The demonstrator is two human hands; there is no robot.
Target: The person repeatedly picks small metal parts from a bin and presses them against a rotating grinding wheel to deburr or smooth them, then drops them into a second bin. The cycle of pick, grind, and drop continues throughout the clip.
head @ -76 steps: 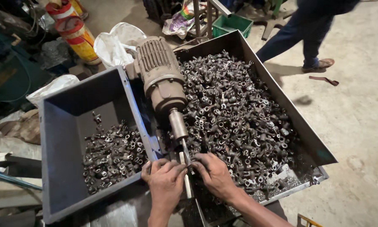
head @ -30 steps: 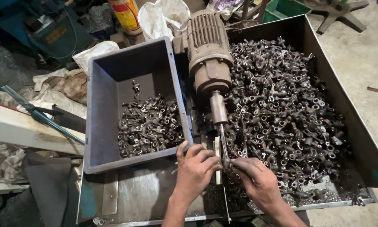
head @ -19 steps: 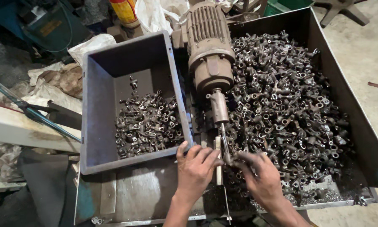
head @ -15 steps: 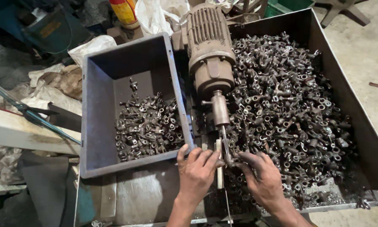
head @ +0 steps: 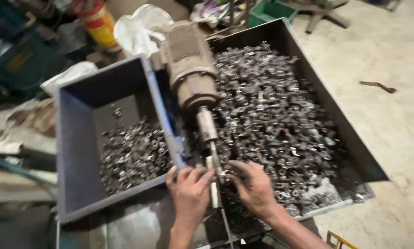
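Left hand (head: pixel 189 193) and right hand (head: pixel 255 189) flanked the motor's spindle (head: pixel 212 152), steadying small metal parts (head: pixel 271 110). Grip: fingers curled; contents indiscernible. Grey bin (head: pixel 73 138) alongside, catching pieces.

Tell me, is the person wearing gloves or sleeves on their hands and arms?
No gloves. The left hand and right hand are bare, with dark grime on the fingers. The forearms are bare too; no sleeves, watch or rings show, though the picture is a little blurred.
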